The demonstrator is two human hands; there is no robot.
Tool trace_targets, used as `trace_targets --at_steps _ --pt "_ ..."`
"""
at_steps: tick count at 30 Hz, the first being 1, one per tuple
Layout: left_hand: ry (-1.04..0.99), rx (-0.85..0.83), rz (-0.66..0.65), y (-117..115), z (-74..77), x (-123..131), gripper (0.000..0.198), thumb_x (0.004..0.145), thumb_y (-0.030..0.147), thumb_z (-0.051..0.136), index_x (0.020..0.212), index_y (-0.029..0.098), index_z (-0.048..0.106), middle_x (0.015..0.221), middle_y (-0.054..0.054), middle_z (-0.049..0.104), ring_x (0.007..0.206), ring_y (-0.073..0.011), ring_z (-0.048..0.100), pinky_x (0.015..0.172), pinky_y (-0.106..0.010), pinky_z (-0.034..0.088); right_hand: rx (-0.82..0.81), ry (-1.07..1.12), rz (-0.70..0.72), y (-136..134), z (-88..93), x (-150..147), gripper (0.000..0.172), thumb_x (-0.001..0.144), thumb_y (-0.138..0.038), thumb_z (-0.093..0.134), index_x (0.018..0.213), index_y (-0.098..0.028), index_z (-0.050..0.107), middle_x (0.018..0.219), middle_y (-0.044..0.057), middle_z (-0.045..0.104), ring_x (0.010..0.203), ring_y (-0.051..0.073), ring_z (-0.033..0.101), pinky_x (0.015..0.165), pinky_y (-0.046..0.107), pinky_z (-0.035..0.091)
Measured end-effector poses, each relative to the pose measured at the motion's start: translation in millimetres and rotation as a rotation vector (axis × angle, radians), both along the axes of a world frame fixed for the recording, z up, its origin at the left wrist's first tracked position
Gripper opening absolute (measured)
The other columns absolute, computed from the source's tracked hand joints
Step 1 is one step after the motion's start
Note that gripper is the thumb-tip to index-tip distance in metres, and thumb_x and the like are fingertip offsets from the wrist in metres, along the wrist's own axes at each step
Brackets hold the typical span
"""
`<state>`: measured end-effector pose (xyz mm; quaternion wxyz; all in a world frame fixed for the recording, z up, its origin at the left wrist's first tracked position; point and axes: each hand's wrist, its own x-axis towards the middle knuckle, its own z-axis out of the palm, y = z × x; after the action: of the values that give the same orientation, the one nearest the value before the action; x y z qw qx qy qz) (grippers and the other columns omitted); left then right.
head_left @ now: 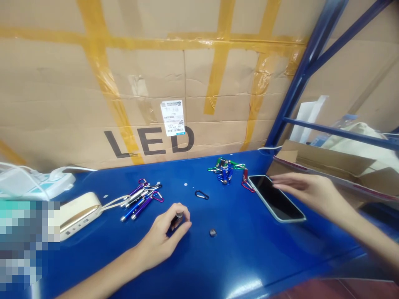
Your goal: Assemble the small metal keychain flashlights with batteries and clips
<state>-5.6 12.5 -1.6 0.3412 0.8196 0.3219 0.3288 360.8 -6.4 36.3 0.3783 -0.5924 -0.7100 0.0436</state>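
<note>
Penlight (178,216), blue workbench (249,259), taped cardboard carton (77,91)

A blue-painted steel bench top (249,259) runs beneath a taped cardboard carton, its surface crowded with small goods. At 10 o'clock, a bundle of blue and purple pen flashlights (140,202) with carabiner clips lies beside a cream-and-gold power bank (77,216), whose white cords trail toward it. Farther out at 9 o'clock sits a white power strip (37,182). At 12 o'clock, a lone black carabiner (202,194) rests apart from the pile. A tangled heap of keychain flashlights (227,171) lies at 1 o'clock. A smartphone (276,198) lies face up at 2 o'clock, and a small dark metal cap (212,232) sits alone at 3 o'clock.
</note>
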Motion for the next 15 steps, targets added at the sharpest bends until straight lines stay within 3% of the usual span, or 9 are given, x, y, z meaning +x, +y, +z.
trace_targets --at_steps 3,7,11,15 --pt "0.006 -0.061 -0.025 -0.6 1.9 -1.2 0.012 0.092 0.028 0.038 0.093 0.021 0.046 0.08 -0.001 0.054 0.07 -0.0124 0.046 0.065 -0.024 0.037 -0.047 0.226 0.181 2.0 15.1 -76.1 0.021 0.075 -0.035 0.067 0.09 -0.021 0.072 0.085 0.005 0.073 0.075 0.022 0.07 0.074 0.035 0.059" --pt "-0.011 -0.102 -0.089 -0.7 3.0 -4.0 0.013 0.093 0.026 0.035 0.102 0.021 0.043 0.081 -0.001 0.057 0.071 -0.0117 0.049 0.068 -0.023 0.039 -0.348 0.576 0.44 4.1 14.0 -157.2 0.038 0.069 -0.028 0.072 0.106 -0.018 0.068 0.079 0.003 0.074 0.071 0.019 0.07 0.07 0.03 0.059" --pt "-0.01 -0.147 -0.125 1.5 1.4 -5.4 0.013 0.094 0.027 0.034 0.102 0.02 0.041 0.083 -0.001 0.057 0.074 -0.0121 0.052 0.07 -0.024 0.04 -0.57 0.748 0.566 9.2 7.0 -187.7 0.046 0.069 -0.029 0.071 0.114 -0.017 0.064 0.08 0.003 0.074 0.066 0.017 0.069 0.064 0.028 0.058" --pt "-0.035 -0.183 -0.131 4.4 -1.7 -4.6 0.009 0.094 0.026 0.034 0.1 0.021 0.037 0.087 -0.002 0.056 0.078 -0.0123 0.052 0.074 -0.026 0.041 -0.427 0.631 0.544 11.9 5.2 -193.8 0.04 0.071 -0.03 0.07 0.11 -0.02 0.066 0.082 0.002 0.074 0.067 0.016 0.067 0.069 0.03 0.055"
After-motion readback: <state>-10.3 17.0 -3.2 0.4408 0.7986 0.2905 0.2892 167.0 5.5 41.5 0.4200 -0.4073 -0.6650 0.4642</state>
